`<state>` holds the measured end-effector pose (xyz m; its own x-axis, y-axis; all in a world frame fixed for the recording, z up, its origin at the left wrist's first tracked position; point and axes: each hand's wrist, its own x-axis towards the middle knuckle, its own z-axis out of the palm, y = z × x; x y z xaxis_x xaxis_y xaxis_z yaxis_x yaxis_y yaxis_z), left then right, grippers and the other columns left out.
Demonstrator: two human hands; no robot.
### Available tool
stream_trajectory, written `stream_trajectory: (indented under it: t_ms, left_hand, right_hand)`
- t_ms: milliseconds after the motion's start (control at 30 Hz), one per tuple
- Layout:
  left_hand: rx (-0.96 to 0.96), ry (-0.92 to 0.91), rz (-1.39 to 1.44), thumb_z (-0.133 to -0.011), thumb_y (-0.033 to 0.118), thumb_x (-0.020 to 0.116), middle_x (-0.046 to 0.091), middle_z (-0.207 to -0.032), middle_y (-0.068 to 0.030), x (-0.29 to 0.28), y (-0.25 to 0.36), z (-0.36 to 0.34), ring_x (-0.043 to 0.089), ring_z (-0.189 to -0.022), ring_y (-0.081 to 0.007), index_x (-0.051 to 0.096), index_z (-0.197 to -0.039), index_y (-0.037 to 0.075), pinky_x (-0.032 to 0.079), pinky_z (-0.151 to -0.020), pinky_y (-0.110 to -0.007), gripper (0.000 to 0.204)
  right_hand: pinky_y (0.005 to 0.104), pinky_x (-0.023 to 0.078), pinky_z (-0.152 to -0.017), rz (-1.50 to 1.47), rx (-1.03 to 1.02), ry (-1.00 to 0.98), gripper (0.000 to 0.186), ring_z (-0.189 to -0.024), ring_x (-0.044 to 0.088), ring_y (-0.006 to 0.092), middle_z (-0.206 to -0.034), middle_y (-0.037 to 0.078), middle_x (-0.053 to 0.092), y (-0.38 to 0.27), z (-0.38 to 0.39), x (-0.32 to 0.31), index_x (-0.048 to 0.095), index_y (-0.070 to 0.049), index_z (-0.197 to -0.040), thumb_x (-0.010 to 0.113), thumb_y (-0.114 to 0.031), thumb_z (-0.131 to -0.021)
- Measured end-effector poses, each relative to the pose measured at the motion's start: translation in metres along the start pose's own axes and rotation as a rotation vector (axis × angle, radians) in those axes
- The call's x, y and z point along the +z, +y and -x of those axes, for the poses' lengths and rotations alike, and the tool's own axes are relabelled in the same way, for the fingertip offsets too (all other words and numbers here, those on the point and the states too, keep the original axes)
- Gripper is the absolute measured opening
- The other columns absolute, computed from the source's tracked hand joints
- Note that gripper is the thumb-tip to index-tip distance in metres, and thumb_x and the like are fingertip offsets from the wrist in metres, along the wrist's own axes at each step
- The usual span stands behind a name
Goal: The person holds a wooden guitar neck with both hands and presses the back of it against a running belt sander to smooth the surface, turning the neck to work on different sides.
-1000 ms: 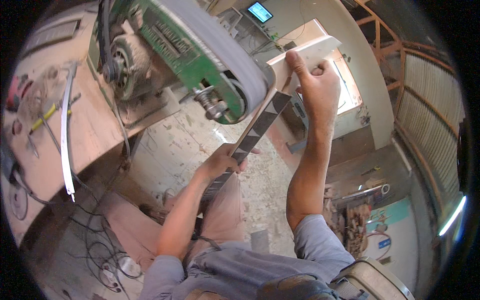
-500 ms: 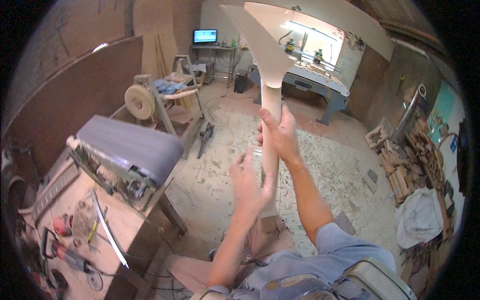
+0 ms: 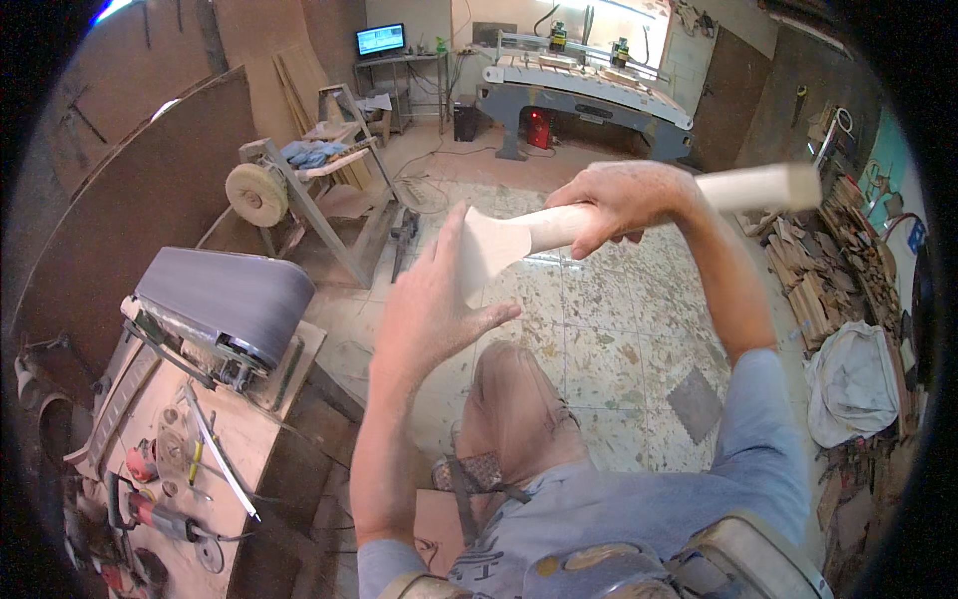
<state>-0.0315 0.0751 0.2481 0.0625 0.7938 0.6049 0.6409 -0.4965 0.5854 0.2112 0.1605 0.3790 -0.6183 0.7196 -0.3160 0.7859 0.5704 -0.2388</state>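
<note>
The right hand (image 3: 629,200) is clamping its grip around a pale wooden instrument neck (image 3: 561,227), which is slanting above the speckled floor (image 3: 609,349), right of the belt sander (image 3: 225,299); the left hand (image 3: 424,314) is holding its grip spread apart against the flared end.

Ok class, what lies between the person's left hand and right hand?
In the head view, the flared end and part of the shaft of one wooden piece lie between left hand and right hand.
</note>
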Motion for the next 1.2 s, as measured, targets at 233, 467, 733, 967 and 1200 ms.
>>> stream_trajectory:
  t_ms: [233, 467, 733, 967, 1200]
  left_hand:
    - [-0.397, 0.184, 0.558, -0.078, 0.029, 0.087, 0.074, -0.098, -0.016, 0.058, -0.042, 0.097, 0.072, -0.081, -0.0246, 0.061, -0.121, -0.005, 0.055, -0.074, -0.036, 0.061]
    - [-0.486, 0.351, 0.991, -0.086, 0.019, 0.083, 0.067, -0.09, -0.0067, 0.056, -0.018, 0.112, 0.063, -0.07, -0.0097, 0.058, -0.12, -0.003, 0.052, -0.06, -0.026, 0.047]
    - [-0.451, 0.424, 1.21, -0.085, 0.016, 0.084, 0.061, -0.092, -0.0086, 0.035, -0.036, 0.124, 0.063, -0.068, -0.0139, 0.045, -0.123, -0.004, 0.053, -0.056, -0.029, 0.058]
    - [-0.402, 0.549, 1.083, -0.081, 0.018, 0.086, 0.06, -0.088, -0.0104, 0.016, -0.05, 0.125, 0.063, -0.065, -0.0158, 0.045, -0.121, -0.004, 0.053, -0.055, -0.031, 0.062]
    - [-0.388, 0.525, 1.161, -0.083, 0.017, 0.084, 0.061, -0.084, -0.0101, 0.005, -0.065, 0.12, 0.063, -0.062, -0.0152, 0.045, -0.121, -0.005, 0.051, -0.05, -0.03, 0.058]
  right_hand:
    - [0.0431, 0.054, -0.087, 0.656, -0.323, 0.628, 0.046, -0.101, 0.069, 0.0206, -0.103, 0.008, 0.075, -0.067, -0.009, 0.019, 0.073, -0.007, -0.114, 0.084, -0.03, -0.076]
    - [0.0399, 0.053, -0.079, -1.336, -0.814, 1.143, 0.059, -0.091, 0.065, 0.0213, -0.106, 0.014, 0.066, -0.092, -0.08, 0.058, 0.049, 0.004, -0.14, 0.046, -0.045, -0.106]
    - [0.0295, 0.046, -0.057, -1.361, -1.004, 0.448, 0.068, -0.065, 0.05, 0.0137, -0.087, 0.007, 0.053, -0.154, -0.17, 0.052, 0.039, 0.001, -0.146, 0.039, -0.055, -0.108]
    - [0.0254, 0.045, -0.055, -1.153, -0.926, 0.512, 0.063, -0.067, 0.046, 0.0113, -0.087, 0.006, 0.047, -0.216, -0.18, 0.045, 0.039, 0.005, -0.145, 0.036, -0.048, -0.11]
    - [0.026, 0.044, -0.055, -1.038, -0.893, 0.555, 0.062, -0.067, 0.045, 0.013, -0.089, 0.007, 0.047, -0.239, -0.187, 0.033, 0.038, 0.004, -0.147, 0.035, -0.046, -0.11]
